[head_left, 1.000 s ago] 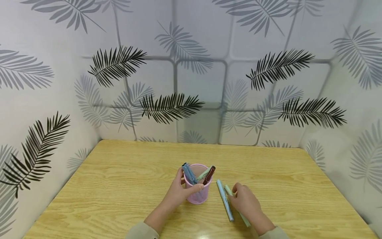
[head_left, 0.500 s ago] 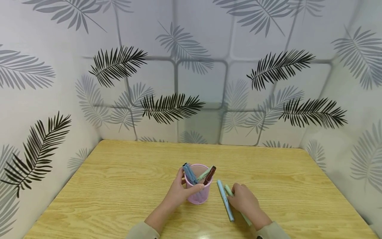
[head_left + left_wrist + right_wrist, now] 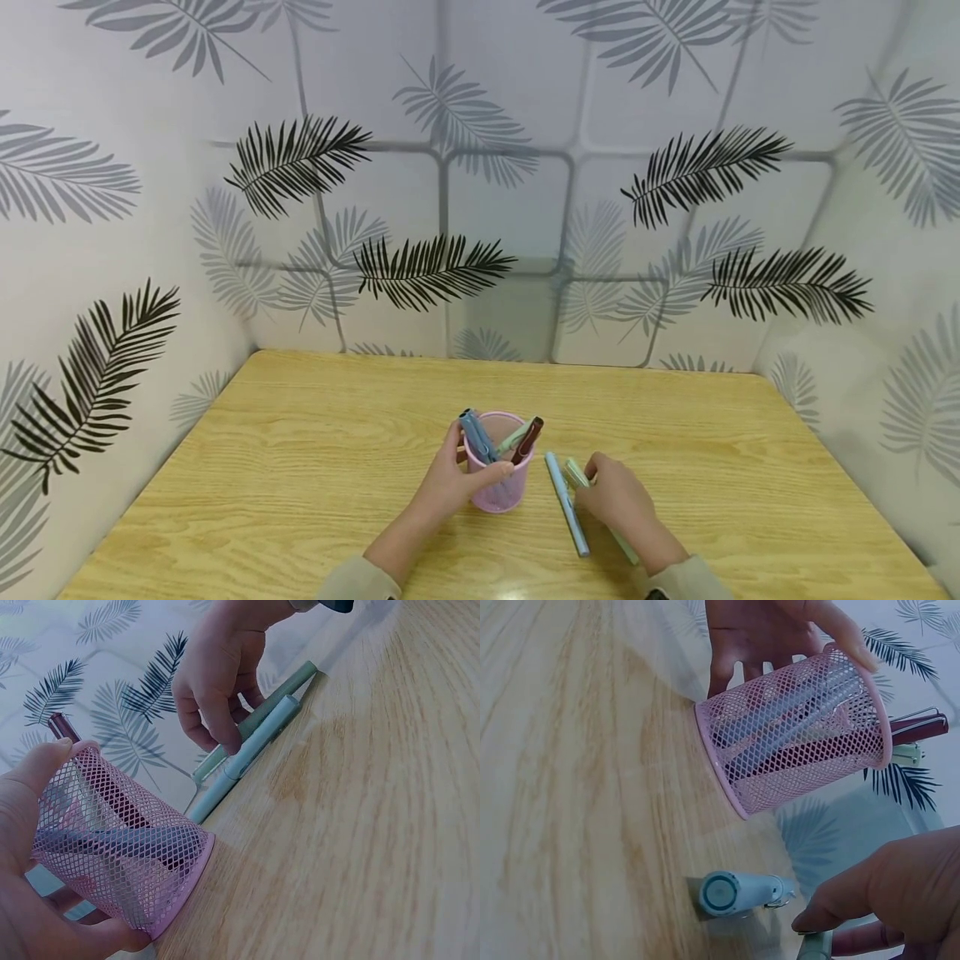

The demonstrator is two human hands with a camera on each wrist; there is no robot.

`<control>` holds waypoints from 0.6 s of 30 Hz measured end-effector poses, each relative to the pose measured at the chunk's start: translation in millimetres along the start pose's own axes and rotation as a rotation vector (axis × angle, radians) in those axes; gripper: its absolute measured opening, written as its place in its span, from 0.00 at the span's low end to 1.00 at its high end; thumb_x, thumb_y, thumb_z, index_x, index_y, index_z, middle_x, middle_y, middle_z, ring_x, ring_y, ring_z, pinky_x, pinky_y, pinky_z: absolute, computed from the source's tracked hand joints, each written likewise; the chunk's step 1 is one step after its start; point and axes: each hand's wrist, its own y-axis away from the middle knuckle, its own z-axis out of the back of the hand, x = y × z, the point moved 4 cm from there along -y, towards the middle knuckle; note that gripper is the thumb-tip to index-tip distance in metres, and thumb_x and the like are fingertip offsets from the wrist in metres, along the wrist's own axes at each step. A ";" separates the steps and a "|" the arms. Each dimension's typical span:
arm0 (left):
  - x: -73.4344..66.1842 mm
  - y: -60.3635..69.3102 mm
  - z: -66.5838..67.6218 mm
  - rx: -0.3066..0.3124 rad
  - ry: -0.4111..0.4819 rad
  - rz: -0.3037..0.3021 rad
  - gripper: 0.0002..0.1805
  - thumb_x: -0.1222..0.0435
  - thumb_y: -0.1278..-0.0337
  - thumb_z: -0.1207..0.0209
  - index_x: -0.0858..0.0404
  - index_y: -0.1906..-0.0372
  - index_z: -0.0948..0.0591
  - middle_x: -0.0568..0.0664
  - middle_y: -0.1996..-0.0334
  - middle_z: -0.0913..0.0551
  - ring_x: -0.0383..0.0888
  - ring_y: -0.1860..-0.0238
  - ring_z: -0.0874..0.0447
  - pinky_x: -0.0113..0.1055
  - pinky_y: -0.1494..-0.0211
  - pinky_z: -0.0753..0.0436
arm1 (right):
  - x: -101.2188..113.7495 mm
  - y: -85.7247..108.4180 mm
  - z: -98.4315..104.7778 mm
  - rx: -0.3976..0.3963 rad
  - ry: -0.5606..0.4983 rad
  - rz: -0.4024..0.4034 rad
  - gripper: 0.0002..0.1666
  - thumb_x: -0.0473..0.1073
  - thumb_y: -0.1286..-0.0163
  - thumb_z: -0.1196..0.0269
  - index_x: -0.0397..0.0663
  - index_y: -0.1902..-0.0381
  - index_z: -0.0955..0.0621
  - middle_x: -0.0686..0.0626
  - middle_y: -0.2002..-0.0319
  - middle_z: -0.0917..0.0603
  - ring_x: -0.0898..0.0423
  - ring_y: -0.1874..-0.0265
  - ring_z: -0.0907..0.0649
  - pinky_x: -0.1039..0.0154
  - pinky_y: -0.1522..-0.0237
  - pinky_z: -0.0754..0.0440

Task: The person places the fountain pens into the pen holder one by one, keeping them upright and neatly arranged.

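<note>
The left hand (image 3: 446, 485) grips a pink mesh cup (image 3: 498, 493), thumb across its near side. The cup stands upright, holding blue pens (image 3: 478, 437), a dark red pen (image 3: 528, 440) and a light green pen (image 3: 514, 436). To its right, the right hand (image 3: 619, 502) pinches a green pen (image 3: 574, 472) between thumb and fingers, covering its middle. A light blue pen (image 3: 567, 505) lies on the table between cup and hand. In the left wrist view the green pen (image 3: 294, 681) is beside the light blue pen (image 3: 262, 739).
The wood-grain table (image 3: 315, 433) runs back to walls (image 3: 510, 317) covered with a leaf pattern, which also stand at the left and right. A dark band shows at the right wrist.
The right hand has moved very slightly, and the green pen has shifted a little and turned in its fingers. The left hand, the cup and the light blue pen have stayed in place.
</note>
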 end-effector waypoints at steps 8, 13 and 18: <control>25.4 -12.8 -0.4 -0.021 -0.028 -0.008 0.47 0.51 0.54 0.32 0.50 0.30 0.45 0.55 0.41 0.36 0.57 0.42 0.35 0.52 0.46 0.28 | 2.7 3.5 8.8 -0.039 -0.073 -0.001 0.11 0.37 0.45 0.39 0.39 0.64 0.25 0.49 0.77 0.25 0.56 0.83 0.28 0.63 0.83 0.31; 27.2 -13.4 -0.2 -0.032 -0.041 -0.017 0.48 0.49 0.55 0.32 0.53 0.31 0.44 0.55 0.42 0.35 0.57 0.42 0.34 0.51 0.46 0.27 | 7.1 6.7 15.1 -0.068 -0.089 0.008 0.12 0.38 0.43 0.38 0.40 0.61 0.25 0.48 0.76 0.25 0.56 0.82 0.27 0.63 0.82 0.30; 27.7 -13.4 -0.2 -0.031 -0.042 -0.018 0.47 0.50 0.55 0.32 0.52 0.31 0.43 0.55 0.42 0.35 0.57 0.42 0.34 0.52 0.46 0.27 | 9.6 8.6 18.4 -0.076 -0.106 0.013 0.13 0.38 0.42 0.37 0.39 0.60 0.25 0.49 0.76 0.24 0.56 0.83 0.27 0.63 0.82 0.29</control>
